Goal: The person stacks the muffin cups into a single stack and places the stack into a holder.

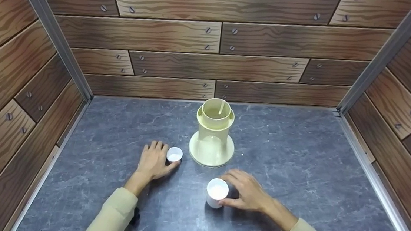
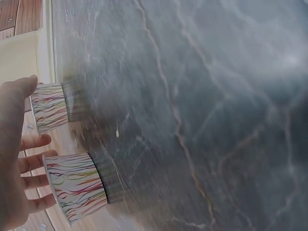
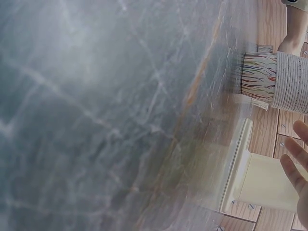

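A white paper cup (image 1: pixel 175 155) with coloured squiggly lines stands upright between the thumb and forefinger of my left hand (image 1: pixel 154 161). Beside it, in the left wrist view, another such cup (image 2: pixel 77 187) stands in front of my outstretched fingers (image 2: pixel 36 182); from the head view my hand hides it. At the front centre stands an upright stack of the same cups (image 1: pixel 215 198), its many rims showing in the right wrist view. My right hand (image 1: pixel 249 192) is loosely around its right side, thumb at the wall, while the other fingers (image 3: pixel 294 154) extend past it with a gap.
Behind the cups stands a pale yellow-green round stand (image 1: pixel 212 146) with a wide base and an open cylinder on top. Wood-patterned panels (image 1: pixel 182 35) wall in the grey marbled table (image 1: pixel 291 156) at the back and both sides, with metal rails (image 1: pixel 378 186) along the edges.
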Action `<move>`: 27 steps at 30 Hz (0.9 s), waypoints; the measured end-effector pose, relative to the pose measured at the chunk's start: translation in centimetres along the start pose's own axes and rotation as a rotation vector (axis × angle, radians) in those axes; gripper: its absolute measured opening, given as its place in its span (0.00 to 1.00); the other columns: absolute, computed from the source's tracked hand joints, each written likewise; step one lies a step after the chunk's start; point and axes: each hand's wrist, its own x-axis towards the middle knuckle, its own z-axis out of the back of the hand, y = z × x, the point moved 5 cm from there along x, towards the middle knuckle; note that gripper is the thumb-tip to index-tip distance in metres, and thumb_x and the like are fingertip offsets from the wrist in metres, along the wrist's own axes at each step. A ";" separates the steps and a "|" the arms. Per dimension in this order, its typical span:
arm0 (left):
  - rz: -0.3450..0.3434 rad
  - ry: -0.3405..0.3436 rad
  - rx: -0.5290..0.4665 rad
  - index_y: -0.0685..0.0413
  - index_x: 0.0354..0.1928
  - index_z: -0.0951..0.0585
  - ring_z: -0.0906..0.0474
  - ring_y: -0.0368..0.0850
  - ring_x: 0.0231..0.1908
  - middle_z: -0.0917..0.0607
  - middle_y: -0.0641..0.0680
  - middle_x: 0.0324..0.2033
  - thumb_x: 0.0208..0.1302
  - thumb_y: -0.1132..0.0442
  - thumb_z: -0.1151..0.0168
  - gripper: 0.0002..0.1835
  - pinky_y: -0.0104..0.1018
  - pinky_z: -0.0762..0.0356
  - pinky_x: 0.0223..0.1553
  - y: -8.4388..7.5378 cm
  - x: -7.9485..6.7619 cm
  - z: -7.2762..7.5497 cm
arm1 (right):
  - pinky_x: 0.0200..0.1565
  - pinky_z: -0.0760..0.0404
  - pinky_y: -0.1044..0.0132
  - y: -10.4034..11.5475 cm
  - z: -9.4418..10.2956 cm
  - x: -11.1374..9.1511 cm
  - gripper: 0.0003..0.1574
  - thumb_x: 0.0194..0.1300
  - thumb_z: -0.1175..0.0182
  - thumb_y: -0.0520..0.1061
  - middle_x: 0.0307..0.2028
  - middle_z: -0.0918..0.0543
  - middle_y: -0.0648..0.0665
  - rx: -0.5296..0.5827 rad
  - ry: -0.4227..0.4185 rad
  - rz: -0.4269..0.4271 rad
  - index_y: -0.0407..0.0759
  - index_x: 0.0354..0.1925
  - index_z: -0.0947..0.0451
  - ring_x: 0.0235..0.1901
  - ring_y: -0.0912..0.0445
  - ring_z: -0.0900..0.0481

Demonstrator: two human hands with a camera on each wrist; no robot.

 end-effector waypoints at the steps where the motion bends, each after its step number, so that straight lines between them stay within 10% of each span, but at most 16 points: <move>1: -0.003 -0.004 -0.001 0.59 0.57 0.19 0.22 0.62 0.53 0.17 0.64 0.50 0.64 0.28 0.38 0.40 0.59 0.22 0.51 0.0 0.0 0.0 | 0.52 0.13 0.53 0.0 0.0 0.0 0.39 0.63 0.34 0.75 0.49 0.12 0.48 -0.002 -0.002 0.002 0.47 0.56 0.17 0.50 0.52 0.14; 27: -0.066 -0.033 -0.026 0.55 0.54 0.19 0.21 0.60 0.55 0.16 0.60 0.50 0.66 0.28 0.40 0.37 0.60 0.21 0.54 -1.5 -1.0 0.6 | 0.51 0.13 0.54 0.0 -0.1 0.0 0.39 0.64 0.34 0.75 0.48 0.13 0.48 -0.002 -0.006 -0.006 0.48 0.56 0.17 0.49 0.53 0.15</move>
